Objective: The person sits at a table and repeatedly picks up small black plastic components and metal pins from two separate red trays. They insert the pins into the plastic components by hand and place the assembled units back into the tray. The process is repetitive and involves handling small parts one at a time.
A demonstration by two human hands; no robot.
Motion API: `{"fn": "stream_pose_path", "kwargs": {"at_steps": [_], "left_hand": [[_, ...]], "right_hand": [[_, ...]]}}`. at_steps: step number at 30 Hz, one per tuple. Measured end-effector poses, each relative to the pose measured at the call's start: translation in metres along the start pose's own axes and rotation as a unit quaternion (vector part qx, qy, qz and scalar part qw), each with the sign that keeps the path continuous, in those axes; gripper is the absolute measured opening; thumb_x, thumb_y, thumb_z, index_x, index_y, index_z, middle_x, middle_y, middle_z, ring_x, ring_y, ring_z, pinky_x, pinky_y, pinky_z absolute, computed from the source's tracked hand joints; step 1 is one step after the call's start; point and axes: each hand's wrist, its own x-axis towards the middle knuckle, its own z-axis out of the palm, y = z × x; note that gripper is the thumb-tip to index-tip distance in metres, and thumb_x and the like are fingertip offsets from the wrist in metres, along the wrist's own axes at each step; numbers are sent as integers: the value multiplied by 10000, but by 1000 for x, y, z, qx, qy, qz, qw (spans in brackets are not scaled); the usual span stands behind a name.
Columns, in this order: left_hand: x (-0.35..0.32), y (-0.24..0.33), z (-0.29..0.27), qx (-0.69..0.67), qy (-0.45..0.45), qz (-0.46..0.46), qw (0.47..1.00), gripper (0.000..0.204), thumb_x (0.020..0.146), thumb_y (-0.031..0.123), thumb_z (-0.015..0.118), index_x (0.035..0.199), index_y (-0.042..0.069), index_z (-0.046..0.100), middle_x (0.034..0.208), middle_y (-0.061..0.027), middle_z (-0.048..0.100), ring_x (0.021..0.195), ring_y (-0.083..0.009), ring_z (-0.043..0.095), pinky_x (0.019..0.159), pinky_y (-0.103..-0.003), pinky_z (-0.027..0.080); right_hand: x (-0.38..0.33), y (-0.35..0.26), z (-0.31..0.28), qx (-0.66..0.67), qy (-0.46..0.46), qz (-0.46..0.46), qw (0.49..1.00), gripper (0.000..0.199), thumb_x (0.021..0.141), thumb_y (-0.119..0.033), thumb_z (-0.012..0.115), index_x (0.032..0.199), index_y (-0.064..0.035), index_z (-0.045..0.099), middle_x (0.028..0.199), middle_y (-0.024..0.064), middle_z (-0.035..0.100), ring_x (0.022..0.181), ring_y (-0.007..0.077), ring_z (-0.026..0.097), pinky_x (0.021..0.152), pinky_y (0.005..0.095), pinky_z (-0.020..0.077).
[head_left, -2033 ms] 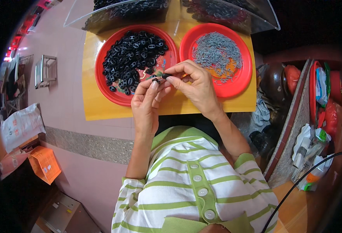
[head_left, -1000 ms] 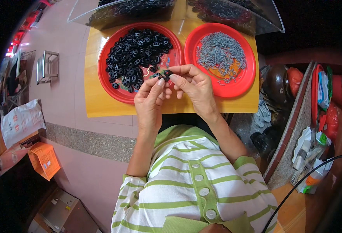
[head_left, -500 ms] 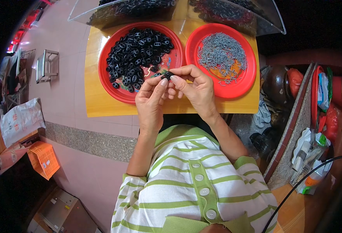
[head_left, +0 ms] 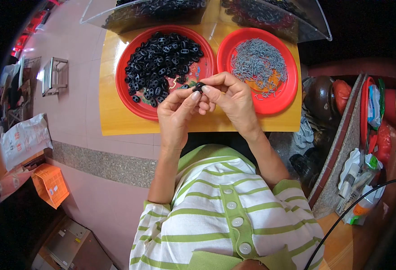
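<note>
Above the table's near edge, my left hand point(head_left: 176, 112) and my right hand point(head_left: 235, 102) meet, fingertips and thumbs pinched around a small black plastic piece point(head_left: 199, 87). Whether it is one part or two pressed together I cannot tell; fingers cover some of it. Just behind my left hand is a round red tray point(head_left: 142, 109) heaped with black oval two-holed pieces point(head_left: 159, 63). A second red tray point(head_left: 276, 103), beyond my right hand, carries many small grey metal pins or screws point(head_left: 257, 58).
Two clear bins, a left one point(head_left: 157, 15) and a right one point(head_left: 263, 20), hold more black pieces at the back of the yellow table point(head_left: 117, 123). A metal stool point(head_left: 54, 76) stands on the floor at left. A stone-faced partition point(head_left: 337, 139) rises at right.
Both hands have shifted slightly right, still pinching the black piece, which has turned a little between the fingertips. The trays look the same.
</note>
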Motion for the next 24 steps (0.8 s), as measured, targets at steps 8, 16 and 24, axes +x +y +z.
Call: {"fn": "stream_pose_path", "kwargs": {"at_steps": [8,16,24], "left_hand": [[2,3,-1,12,-16,-11,1000,107,880,55,599,943,-30,619,795,-101,658,670,-125,614,626,-233,499],[1,-3,2,33,0,7,999,107,885,56,594,930,-38,617,786,-103,660,675,-139,632,643,-237,512],[3,5,6,-32,6,16,999,110,899,82,579,916,-16,624,791,-84,657,675,-128,631,661,-235,518]], "right_hand": [[-1,-8,3,-20,4,-16,1000,106,881,10,569,982,38,582,812,60,636,656,69,591,582,202,501],[-5,2,2,21,18,6,1000,110,878,6,581,984,32,586,807,46,621,659,59,583,583,202,501],[-2,-8,8,-137,25,-61,988,179,823,0,637,997,13,600,810,29,593,642,63,585,568,209,487]]}}
